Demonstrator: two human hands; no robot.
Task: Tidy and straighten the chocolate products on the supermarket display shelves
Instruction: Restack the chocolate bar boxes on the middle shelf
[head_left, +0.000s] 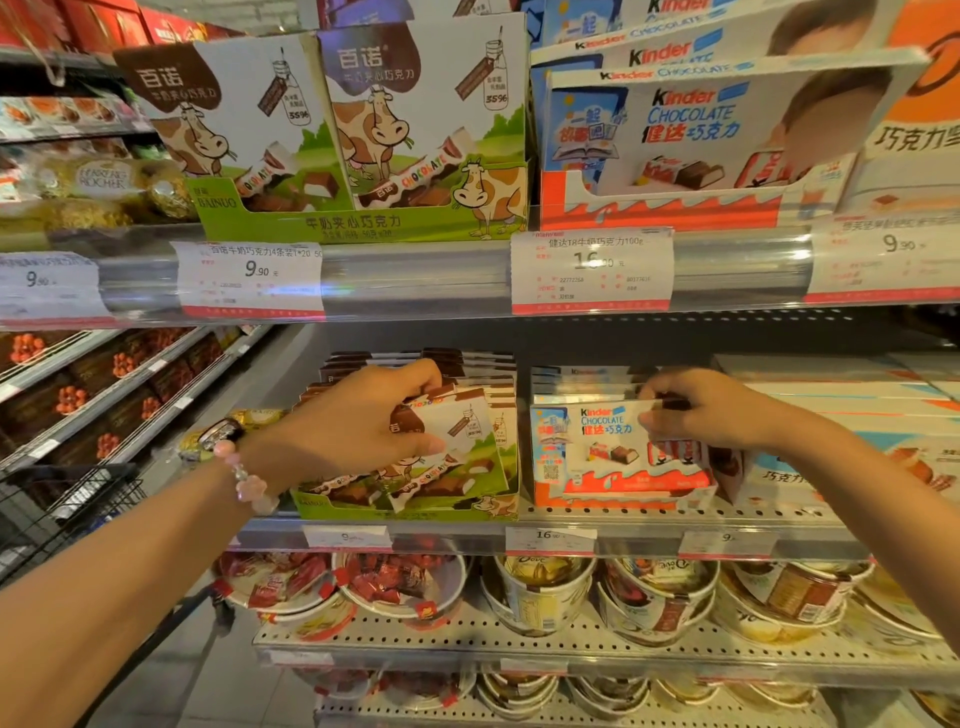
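The left hand (358, 421) curled over the top edge of the front cow-print chocolate box (457, 441), thumb across its face and fingers hooked behind, so the box sat under and just right of the palm, tilted in its green display tray (405, 512) on the middle shelf. More of the same boxes stood stacked behind the fingers. Just right of that tray, the right hand (696, 410) pinched the upper right corner of the front Kinder chocolate box (597, 452), which hung below and to the left of the fingertips, upright in its red and white tray (623, 496).
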